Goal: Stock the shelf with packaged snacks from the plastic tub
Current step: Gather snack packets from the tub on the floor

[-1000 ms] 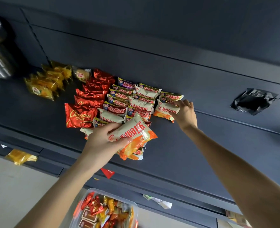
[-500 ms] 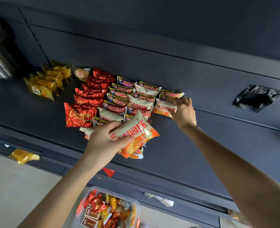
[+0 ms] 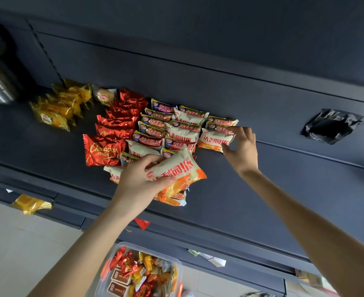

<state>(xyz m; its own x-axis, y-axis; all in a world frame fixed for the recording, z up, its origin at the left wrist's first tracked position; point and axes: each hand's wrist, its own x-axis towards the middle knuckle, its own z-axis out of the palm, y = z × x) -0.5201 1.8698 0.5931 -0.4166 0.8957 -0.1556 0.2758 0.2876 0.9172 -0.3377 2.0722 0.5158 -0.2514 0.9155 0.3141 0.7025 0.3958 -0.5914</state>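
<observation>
Head: red pkts (image 3: pixel 114 129) beside cream pkts (image 3: pixel 185 130), black wrapper (image 3: pixel 332 126) well apart.

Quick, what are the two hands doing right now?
Left hand: closed around a cream-and-orange snack packet.
Right hand: fingers touch the end packet on the shelf; pinching or not, cannot tell.

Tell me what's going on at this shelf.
A person is stocking a dark shelf with snack packets. Their left hand grips a white-and-orange packet near the shelf's front, while the right hand has its fingertips on the end packet in the rightmost row. Red packets and yellow packets already lie further left. The plastic tub below holds more snacks.
</observation>
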